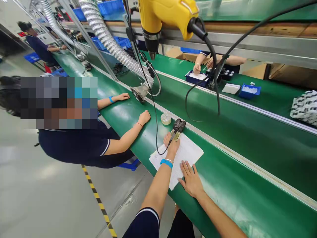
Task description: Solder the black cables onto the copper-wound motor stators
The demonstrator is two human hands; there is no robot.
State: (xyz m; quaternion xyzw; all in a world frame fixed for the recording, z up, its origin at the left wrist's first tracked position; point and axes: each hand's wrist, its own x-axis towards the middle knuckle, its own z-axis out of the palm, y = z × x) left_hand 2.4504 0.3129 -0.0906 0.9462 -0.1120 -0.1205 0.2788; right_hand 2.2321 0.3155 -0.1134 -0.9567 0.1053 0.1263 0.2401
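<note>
My left hand (pixel 172 145), with a blue band at its wrist, reaches over the white paper sheets (pixel 189 150). Its fingers and thumb close around the near end of a small black soldering iron stand (pixel 180 124) with a yellowish sponge (pixel 176 135). The soldering iron (pixel 173 135) rests in the stand, its handle and black cord passing over that hand, so part of the grip is hidden. Palm down, my right hand (pixel 192 180) lies with fingers spread across the sheets' lower right edge and the green bench (pixel 223 181). It holds nothing.
A round, clear-lidded tub (pixel 165 119) stands beyond the stand. To the left sits a co-worker (pixel 74 142), forearms on the bench. A yellow power tool (pixel 168 16) and silver duct (pixel 111 43) hang overhead. Across the rail, another person's hands work at a blue tray (pixel 196 81).
</note>
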